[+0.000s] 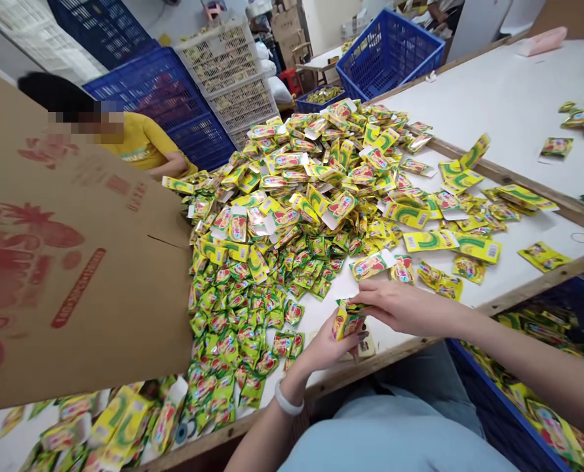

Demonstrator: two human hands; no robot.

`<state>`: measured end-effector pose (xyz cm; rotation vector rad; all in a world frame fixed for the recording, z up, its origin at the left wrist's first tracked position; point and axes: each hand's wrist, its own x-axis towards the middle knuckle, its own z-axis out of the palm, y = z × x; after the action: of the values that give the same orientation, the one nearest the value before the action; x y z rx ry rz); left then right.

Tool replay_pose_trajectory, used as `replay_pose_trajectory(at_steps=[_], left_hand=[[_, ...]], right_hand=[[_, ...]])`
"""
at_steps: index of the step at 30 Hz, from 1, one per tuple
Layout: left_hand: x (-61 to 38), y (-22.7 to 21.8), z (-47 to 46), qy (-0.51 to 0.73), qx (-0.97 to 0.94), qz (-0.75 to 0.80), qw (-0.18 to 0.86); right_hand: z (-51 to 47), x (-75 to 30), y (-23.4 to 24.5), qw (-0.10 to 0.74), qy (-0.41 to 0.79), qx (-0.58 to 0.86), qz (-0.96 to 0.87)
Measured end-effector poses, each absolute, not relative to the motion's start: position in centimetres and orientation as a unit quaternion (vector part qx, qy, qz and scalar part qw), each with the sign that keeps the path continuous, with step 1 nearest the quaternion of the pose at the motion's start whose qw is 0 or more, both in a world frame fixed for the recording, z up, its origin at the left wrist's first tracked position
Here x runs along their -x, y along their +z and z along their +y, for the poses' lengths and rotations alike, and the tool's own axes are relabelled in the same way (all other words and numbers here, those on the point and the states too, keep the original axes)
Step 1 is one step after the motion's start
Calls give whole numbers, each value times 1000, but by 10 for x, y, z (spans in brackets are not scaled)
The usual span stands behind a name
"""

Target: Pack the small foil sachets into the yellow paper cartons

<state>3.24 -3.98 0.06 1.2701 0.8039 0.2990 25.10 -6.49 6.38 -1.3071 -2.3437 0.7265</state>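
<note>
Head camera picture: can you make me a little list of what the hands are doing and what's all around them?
left hand: holds a small stack of packets from below
right hand: fingers rest on top of the same stack
table: white, wooden edge
pile of packets: green and yellow, heaped across the table
cardboard box: brown, red print, at left
blue crates: behind the pile
other person: yellow shirt, far side

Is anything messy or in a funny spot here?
Yes. The packets lie in one big loose heap across the white table, not in rows. Some near the cardboard box reach the table's front edge. The left hand and right hand hold a small bundle.
</note>
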Motion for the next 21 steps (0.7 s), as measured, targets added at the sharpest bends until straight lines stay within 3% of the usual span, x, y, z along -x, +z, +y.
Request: replay_pose_trajectory(at_steps=[6,12,17,21], left_hand=[[-26,-4,-42,146,-611,368,685],[-20,4,-44,120,-722,315,604],[-19,10,-47,108,-807,298,497],[-23,17,-50,86,-817,301,485]], right_hand=[[-82,-259,56,242,238,412,-845],[-115,-236,33,308,25,385,-870],[-130,-229,26,299,-82,331,-891],[-128,-237,26,276,-56,307,-909]])
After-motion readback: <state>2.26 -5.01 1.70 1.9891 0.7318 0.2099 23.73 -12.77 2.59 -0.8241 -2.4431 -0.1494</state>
